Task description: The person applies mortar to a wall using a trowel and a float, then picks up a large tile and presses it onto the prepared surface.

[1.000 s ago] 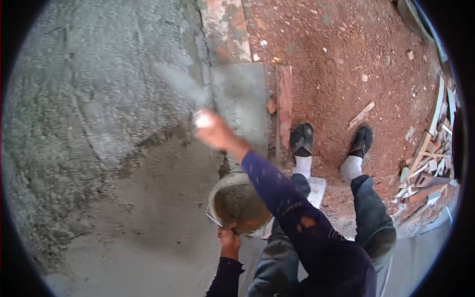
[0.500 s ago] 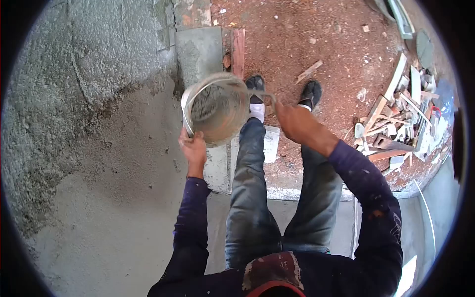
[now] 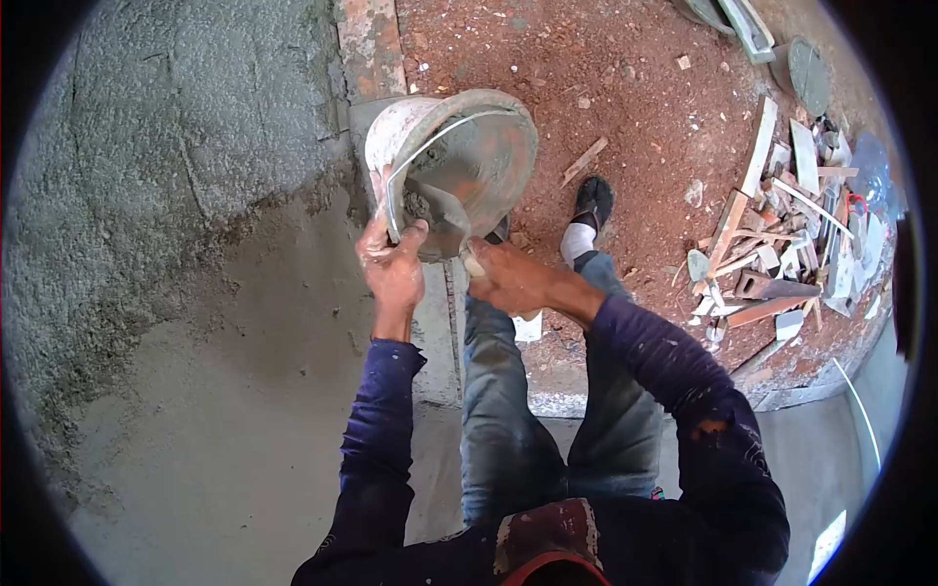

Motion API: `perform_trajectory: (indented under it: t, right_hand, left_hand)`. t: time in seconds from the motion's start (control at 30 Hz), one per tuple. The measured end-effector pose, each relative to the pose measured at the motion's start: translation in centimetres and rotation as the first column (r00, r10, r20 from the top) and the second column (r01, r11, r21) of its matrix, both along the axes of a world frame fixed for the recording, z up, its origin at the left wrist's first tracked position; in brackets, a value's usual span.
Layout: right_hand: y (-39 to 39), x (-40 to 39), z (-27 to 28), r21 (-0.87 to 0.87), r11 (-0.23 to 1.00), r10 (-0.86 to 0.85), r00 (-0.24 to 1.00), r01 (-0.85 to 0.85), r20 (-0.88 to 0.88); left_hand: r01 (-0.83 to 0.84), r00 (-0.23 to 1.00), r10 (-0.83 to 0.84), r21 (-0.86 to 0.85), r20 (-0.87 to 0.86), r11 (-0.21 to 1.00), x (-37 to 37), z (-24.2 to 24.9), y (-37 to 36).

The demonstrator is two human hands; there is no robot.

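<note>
My left hand (image 3: 394,273) grips the near left rim of a mortar-stained bucket (image 3: 393,129), thumb over the edge beside its wire handle. The bucket is tilted, its mouth turned toward me. With my right hand (image 3: 523,280) I hold a trowel (image 3: 442,207) by its handle, fist closed around it. The trowel's blade is inside the bucket, close to some grey mortar (image 3: 415,203) there. The bucket's outer base is hidden from this view.
Wet, rough mortar (image 3: 127,186) covers the floor on the left, with a smoother patch (image 3: 293,293) nearer me. Reddish dirt (image 3: 635,98) lies ahead. On the right are a pile of wood scraps, a handsaw (image 3: 775,287) and another bucket (image 3: 801,78).
The bucket has moved up and right and tipped further toward me. My right hand has come left and down, bringing the trowel blade into the bucket.
</note>
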State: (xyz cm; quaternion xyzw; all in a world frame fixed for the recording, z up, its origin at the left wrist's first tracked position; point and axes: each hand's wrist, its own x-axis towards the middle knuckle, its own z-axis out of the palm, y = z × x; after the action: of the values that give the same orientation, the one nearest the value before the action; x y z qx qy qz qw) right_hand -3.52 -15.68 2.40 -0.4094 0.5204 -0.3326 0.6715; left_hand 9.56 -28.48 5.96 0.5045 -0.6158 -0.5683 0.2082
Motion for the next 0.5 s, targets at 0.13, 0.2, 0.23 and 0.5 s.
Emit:
perform_trajectory:
  t: [0.13, 0.2, 0.23, 0.5]
  right_hand:
    - [0.6, 0.9, -0.2, 0.358, 0.934, -0.222, 0.796, 0.007, 0.563]
    - [1.2, 1.4, -0.2, 0.353, 0.935, -0.215, 0.834, 0.026, 0.509]
    - [1.5, 1.7, -0.4, 0.366, 0.927, -0.290, 0.785, 0.088, 0.547]
    - [0.9, 7.5, -1.8, 0.467, 0.505, -0.847, 0.522, 0.726, 0.103]
  left_hand:
    - [-0.192, 0.979, 0.200, 0.141, -0.044, 0.971, 2.1, -0.1, 0.1]
    - [-0.380, 0.858, 0.457, 0.310, -0.235, 0.872, 4.5, -2.0, -0.9]
    - [-0.450, 0.822, 0.535, 0.356, -0.194, 0.819, 6.1, -3.2, -1.1]
    - [-0.572, 0.815, 0.559, 0.374, 0.154, 0.730, 25.7, -10.3, 4.3]
